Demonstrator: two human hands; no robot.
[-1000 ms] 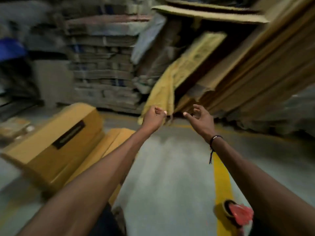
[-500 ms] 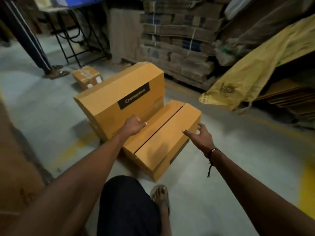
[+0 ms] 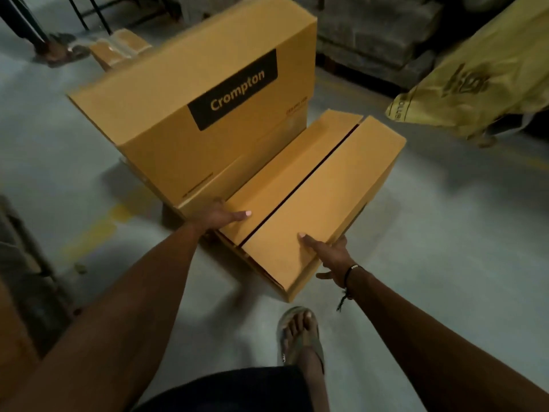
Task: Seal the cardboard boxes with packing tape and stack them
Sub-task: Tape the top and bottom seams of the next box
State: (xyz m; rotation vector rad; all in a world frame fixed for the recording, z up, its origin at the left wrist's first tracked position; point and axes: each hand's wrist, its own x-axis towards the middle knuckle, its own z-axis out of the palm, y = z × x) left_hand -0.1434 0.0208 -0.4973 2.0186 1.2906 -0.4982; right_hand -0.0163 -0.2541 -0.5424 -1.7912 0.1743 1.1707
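Tall cardboard box (image 3: pixel 190 93), black label: we read "Crompton".
Same box, small print right of label: too blurred for us.
Yellow plastic bag (image 3: pixel 475 84), dark print: we can't read it.
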